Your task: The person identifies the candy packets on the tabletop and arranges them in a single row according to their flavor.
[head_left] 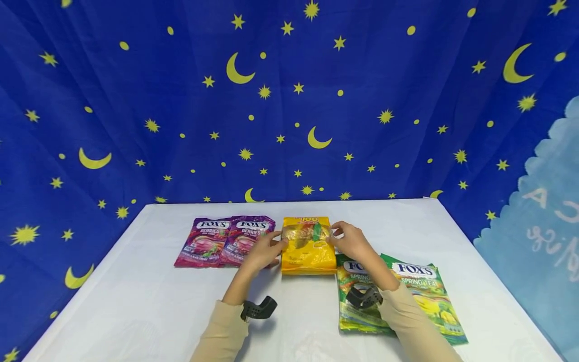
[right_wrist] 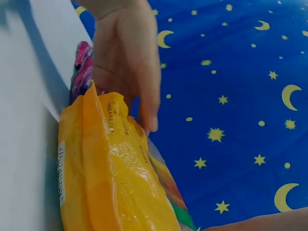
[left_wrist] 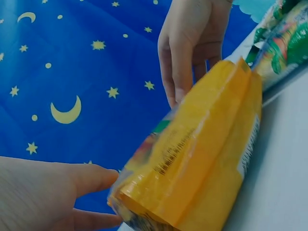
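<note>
A plump yellow bag [head_left: 305,256] marked 100, with a clear window, lies at mid-table between my hands. My left hand [head_left: 262,252] holds its left edge, the thumb over the front and other fingers lower at the side. At the right edge my right hand [head_left: 350,240] grips it with thumb and index finger. The left wrist view shows the bag's creased yellow side [left_wrist: 207,139] with a barcode. Seen from the right wrist, part of the left hand [right_wrist: 127,62] is hidden behind the bag.
Two purple FOX'S berries bags [head_left: 203,244] overlap to the left. Green FOX'S spring tea bags [head_left: 425,286] lie under my right forearm, partly covered by it. A blue curtain [head_left: 289,110] with moons and stars hangs behind the white table [head_left: 149,306].
</note>
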The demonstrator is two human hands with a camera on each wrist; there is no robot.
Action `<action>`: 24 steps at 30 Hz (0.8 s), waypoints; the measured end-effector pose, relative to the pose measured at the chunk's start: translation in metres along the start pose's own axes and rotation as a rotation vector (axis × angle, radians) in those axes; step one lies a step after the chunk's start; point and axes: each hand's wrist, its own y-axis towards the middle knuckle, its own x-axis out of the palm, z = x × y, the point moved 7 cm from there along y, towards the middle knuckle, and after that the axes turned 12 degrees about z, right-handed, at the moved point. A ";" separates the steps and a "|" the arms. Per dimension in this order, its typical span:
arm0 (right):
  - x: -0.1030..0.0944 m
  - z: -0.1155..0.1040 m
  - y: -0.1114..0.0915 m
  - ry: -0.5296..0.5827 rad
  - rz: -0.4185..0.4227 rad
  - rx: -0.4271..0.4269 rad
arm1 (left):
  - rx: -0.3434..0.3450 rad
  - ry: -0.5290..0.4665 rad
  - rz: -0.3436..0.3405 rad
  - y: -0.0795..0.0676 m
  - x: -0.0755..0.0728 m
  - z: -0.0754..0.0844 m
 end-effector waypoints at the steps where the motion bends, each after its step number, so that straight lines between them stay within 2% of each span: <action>1: 0.002 0.003 0.000 0.021 -0.031 0.012 | -0.008 -0.004 0.000 0.000 0.001 -0.001; 5: 0.007 0.011 0.001 0.096 -0.115 0.062 | -0.033 -0.023 0.011 0.002 0.002 -0.006; 11: 0.016 0.025 0.004 0.265 -0.206 0.138 | -0.089 -0.046 0.032 0.002 0.002 -0.011; 18: 0.020 0.035 0.005 0.341 -0.243 0.228 | -0.127 -0.101 0.025 0.006 0.004 -0.016; 24: 0.022 0.035 0.003 0.453 -0.258 0.234 | -0.136 -0.105 0.029 0.006 0.005 -0.018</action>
